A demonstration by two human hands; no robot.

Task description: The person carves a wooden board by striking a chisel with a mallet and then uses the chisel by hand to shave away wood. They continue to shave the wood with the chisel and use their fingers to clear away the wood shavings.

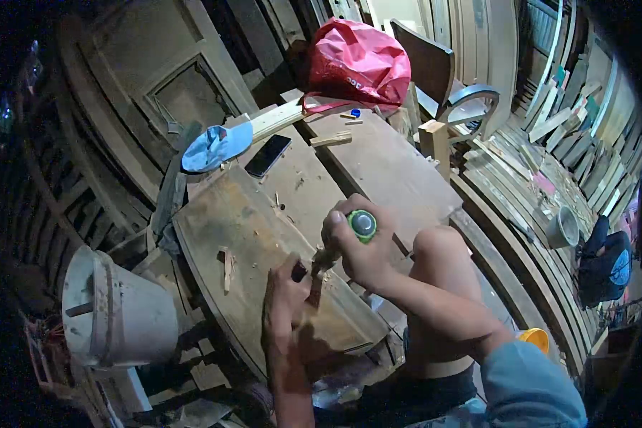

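My right hand (367, 239) is wrapped around a green-handled hand tool (364, 225), its grey end cap facing up at me; my fist hides most of the shaft. Just below and left of that fist, my left hand (287, 289) curls its fingers against a small brown piece of wood (315, 289). Both hands are close together over a worn wooden board (228, 207), near its right edge. Pale shavings show around the tool's lower end. What the tool's tip looks like, I cannot tell.
A black phone (269, 156), a light blue cap (217, 148) and a pink bag (359, 60) lie toward the back. A wood offcut (331, 139) rests nearby. To the left stands a dirty white bucket (132, 314). Planks (513, 242) are stacked at right, beside a grey bucket (563, 227).
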